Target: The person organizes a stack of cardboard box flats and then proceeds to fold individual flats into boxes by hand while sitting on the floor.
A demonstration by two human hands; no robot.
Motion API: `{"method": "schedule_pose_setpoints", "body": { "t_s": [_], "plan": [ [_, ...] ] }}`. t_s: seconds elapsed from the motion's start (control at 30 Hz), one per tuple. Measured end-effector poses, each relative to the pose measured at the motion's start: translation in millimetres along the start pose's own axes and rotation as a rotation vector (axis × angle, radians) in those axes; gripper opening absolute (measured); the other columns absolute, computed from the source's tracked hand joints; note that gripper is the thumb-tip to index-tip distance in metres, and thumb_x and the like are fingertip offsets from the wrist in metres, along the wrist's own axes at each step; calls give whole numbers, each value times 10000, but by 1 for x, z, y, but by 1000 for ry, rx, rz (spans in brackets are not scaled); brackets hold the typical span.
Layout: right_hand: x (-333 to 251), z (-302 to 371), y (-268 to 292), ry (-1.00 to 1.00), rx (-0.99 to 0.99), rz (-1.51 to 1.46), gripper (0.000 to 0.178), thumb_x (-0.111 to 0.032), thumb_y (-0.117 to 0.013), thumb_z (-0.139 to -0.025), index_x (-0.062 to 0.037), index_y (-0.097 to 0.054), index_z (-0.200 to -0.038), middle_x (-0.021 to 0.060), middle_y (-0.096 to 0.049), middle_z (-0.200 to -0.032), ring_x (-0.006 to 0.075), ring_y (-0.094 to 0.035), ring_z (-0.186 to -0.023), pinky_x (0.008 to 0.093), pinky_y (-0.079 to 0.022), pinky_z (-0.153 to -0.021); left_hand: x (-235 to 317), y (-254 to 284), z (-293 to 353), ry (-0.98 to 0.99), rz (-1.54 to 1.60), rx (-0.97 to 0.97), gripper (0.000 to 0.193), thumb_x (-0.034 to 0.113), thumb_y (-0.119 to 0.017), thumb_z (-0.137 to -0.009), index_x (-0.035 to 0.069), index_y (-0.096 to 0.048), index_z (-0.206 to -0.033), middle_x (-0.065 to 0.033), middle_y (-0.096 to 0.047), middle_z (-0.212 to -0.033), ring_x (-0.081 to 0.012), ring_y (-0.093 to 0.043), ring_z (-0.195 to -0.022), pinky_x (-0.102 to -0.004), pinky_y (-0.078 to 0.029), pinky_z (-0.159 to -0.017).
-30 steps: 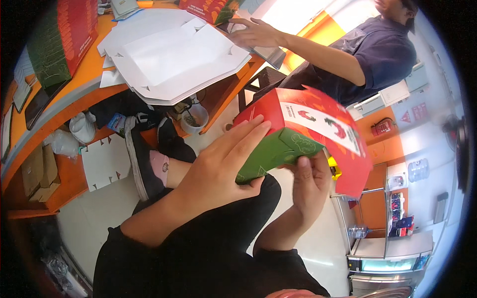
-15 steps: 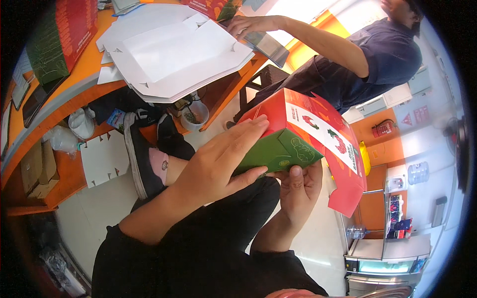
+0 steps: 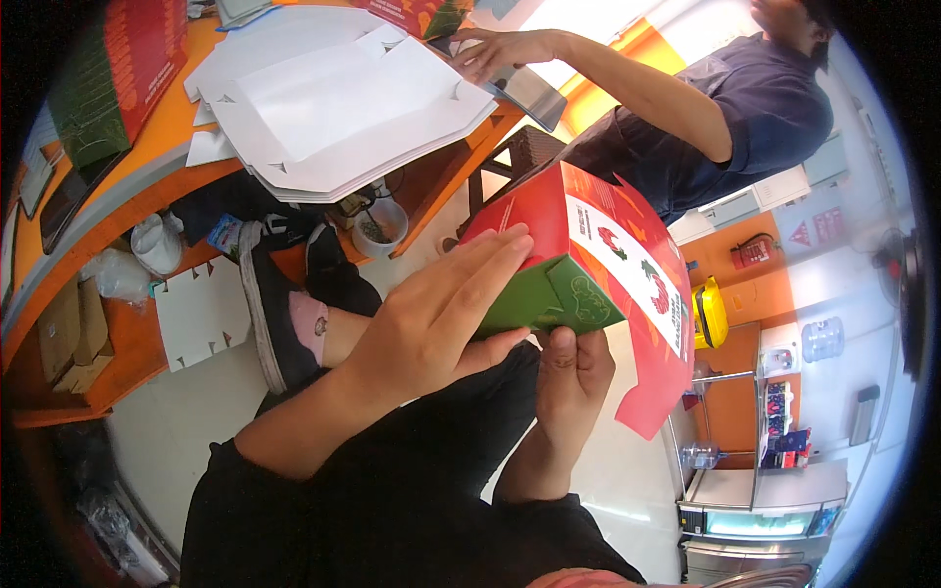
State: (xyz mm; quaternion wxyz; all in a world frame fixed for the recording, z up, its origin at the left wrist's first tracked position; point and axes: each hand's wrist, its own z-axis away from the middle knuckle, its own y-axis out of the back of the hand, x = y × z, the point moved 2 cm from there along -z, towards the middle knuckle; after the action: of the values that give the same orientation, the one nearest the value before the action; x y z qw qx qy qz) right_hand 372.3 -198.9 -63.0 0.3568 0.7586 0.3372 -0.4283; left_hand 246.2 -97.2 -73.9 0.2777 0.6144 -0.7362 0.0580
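A red and green cardboard box (image 3: 603, 255), partly folded, is held up in front of me above my lap. Its green end panel faces me, and a red flap hangs loose at its right side. My left hand (image 3: 436, 304) grips the box's left side, fingers stretched along the red face and thumb against the green panel. Beneath the green panel's lower right corner, my right hand (image 3: 573, 377) pinches the edge, with its thumb up front. The right fingertips are partly hidden.
A stack of flat white cardboard sheets (image 3: 333, 108) lies on the orange table (image 3: 167, 122). Another red and green box (image 3: 118, 73) stands at the left. A co-worker's hand (image 3: 505, 49) touches a dark-edged flat device (image 3: 534, 96) at the table's far end. Below are shelves (image 3: 74, 338).
The box has shifted slightly left and tilted a little, its loose red flap swinging left and down. My right hand has moved slightly left with it; my left hand keeps its hold.
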Motion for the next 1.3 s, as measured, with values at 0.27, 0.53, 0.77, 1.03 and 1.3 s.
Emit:
{"method": "schedule_pose_setpoints", "body": {
  "t_s": [0.27,0.53,0.77,1.03,1.3],
  "plan": [
    [17,6,6,27,-119,352,416,-252,-415,-946,70,-453,-1206,185,-519,-1174,254,-482,-1108,345,-369,-931,-5,3,-2,118,156,18,560,132,-620,-794,-39,-384,-1272,-210,-488,-1240,-305,-530,-1099,-358,-415,-917],
    [17,-11,113,449,430,356,299,-190,-426,-903,0,-484,-1125,126,-544,-1098,231,-521,-990,382,-425,-854,-42,-12,27,951,1012,375,458,280,-450,-933,14,-387,-1301,-101,-506,-1174,-149,-483,-1074,-242,-366,-907],
    [83,3,88,-210,314,-397,530,-323,-446,-906,-2,-345,-1315,125,-465,-1251,235,-459,-1138,334,-399,-899,-92,-34,92,806,808,94,479,332,-466,-918,63,-396,-1307,-82,-495,-1220,-157,-534,-1041,-304,-434,-851],
    [87,-1,37,-522,156,-552,524,-339,-496,-897,22,-400,-1265,119,-519,-1146,205,-507,-1032,328,-430,-829,-65,-37,70,1315,1351,294,477,367,-487,-904,69,-434,-1272,-61,-532,-1164,-160,-526,-1058,-303,-435,-865],
    [107,-5,36,-477,195,-522,530,-351,-466,-917,1,-367,-1301,138,-470,-1231,213,-465,-1113,340,-407,-907,-78,-35,78,1332,1428,349,451,364,-435,-927,55,-441,-1255,-70,-533,-1144,-157,-523,-1050,-296,-421,-882]
  ]
}}
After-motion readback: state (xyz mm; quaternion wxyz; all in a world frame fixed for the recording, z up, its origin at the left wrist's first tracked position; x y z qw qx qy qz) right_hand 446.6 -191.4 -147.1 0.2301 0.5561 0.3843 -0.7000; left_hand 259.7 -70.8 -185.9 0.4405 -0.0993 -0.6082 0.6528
